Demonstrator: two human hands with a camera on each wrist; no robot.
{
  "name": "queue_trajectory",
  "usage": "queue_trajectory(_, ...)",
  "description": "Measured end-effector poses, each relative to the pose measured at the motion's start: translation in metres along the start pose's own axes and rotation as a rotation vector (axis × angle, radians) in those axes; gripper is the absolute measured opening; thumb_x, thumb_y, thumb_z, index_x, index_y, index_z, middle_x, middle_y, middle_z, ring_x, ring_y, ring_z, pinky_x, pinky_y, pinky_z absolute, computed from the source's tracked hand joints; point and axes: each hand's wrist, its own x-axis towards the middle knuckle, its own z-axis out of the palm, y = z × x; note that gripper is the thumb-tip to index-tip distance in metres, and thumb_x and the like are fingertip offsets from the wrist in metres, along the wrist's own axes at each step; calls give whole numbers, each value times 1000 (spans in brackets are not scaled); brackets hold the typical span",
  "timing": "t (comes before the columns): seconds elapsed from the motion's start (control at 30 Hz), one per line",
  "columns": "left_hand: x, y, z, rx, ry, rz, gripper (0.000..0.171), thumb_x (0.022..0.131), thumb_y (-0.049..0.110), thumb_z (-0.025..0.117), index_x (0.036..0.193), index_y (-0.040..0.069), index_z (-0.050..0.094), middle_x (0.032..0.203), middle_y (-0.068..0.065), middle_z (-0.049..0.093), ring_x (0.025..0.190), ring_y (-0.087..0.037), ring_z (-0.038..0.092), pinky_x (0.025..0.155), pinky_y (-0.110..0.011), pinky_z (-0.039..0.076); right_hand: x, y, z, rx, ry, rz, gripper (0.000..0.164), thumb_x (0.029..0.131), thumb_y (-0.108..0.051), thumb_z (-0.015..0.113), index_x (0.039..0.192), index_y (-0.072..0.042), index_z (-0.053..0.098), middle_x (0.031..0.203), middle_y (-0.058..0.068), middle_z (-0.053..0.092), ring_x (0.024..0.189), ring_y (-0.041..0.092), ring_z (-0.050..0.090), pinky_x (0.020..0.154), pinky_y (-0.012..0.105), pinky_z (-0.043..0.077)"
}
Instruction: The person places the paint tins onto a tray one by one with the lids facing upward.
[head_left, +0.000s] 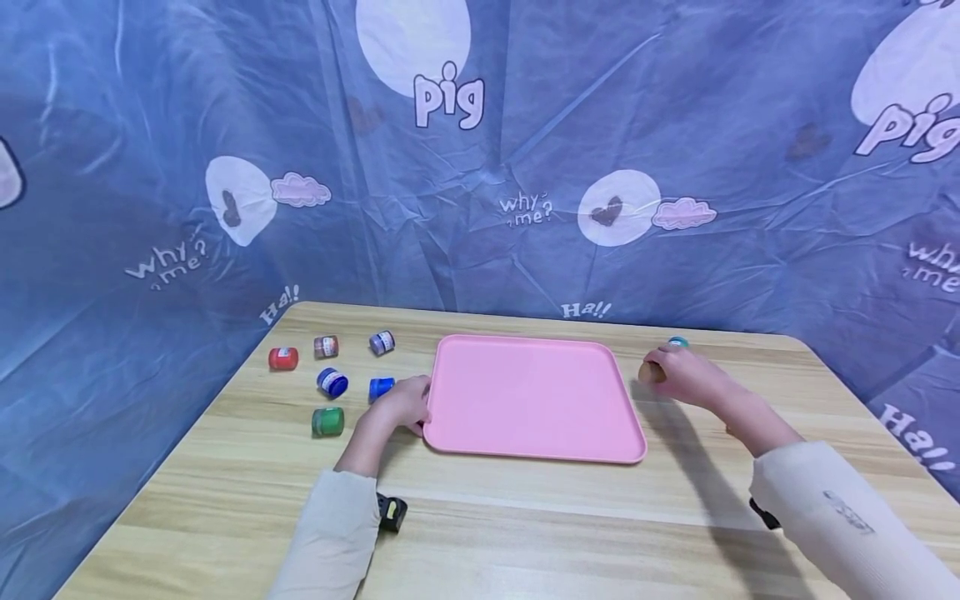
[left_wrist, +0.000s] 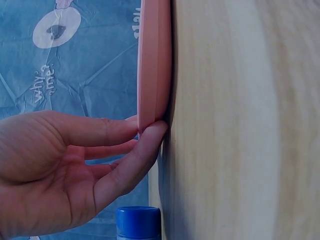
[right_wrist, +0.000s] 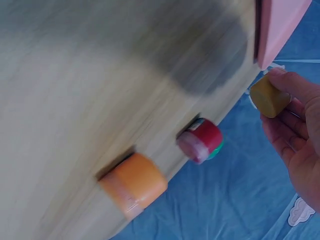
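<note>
My left hand point(head_left: 405, 403) pinches the left edge of a pink tray point(head_left: 534, 400) between thumb and fingers; the left wrist view shows the tray's side point(left_wrist: 154, 65) close to the wooden tabletop. Just left of that hand lies a small blue jar point(head_left: 380, 388), its blue lid point(left_wrist: 138, 220) also showing below the fingers. Off the tray's right side, my right hand point(head_left: 688, 377) holds a small mustard-yellow jar point(right_wrist: 270, 97) by thumb and fingers, above the table. Lying near it in the right wrist view are an orange jar point(right_wrist: 140, 177) and a red jar point(right_wrist: 206, 134), with a green one point(right_wrist: 216, 151) partly hidden behind.
On the table's left part lie more small jars: red point(head_left: 283, 359), reddish-brown point(head_left: 326, 347), purple-grey point(head_left: 382, 342), dark blue point(head_left: 332, 382) and green point(head_left: 327, 422). A teal-topped jar point(head_left: 678, 341) shows behind my right hand. A blue printed curtain point(head_left: 495, 208) hangs behind the table.
</note>
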Motion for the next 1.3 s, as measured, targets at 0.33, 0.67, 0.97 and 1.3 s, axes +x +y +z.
queue_trajectory(0.33,-1,0,1,-1,5,11,60,78,-18,53,135,-8,35,117,-28,48,65,-23,60,54,-29,54,26,-11,4,23,78,-23,16,67,2,69,79,2,59,70,6,53,63,23,51,55,33,44)
queue_trajectory(0.67,-3,0,1,-13,13,19,60,76,-20,52,133,-9,36,114,-28,49,65,-24,60,54,-30,54,47,-18,13,167,27,144,26,75,-7,67,94,9,60,84,18,61,78,33,59,70,44,48)
queue_trajectory(0.97,-4,0,0,24,26,5,56,76,-20,49,130,-8,40,105,-25,52,64,-25,60,53,-30,54,65,-20,24,300,-7,278,34,78,-12,66,103,10,60,86,16,61,81,29,57,73,42,47)
queue_trajectory(1.3,-1,8,1,51,20,-6,41,71,-25,48,109,-10,47,87,-20,51,61,-27,60,49,-32,54,64,-23,28,568,24,492,35,80,-9,63,108,12,57,95,21,60,88,30,55,75,35,47)
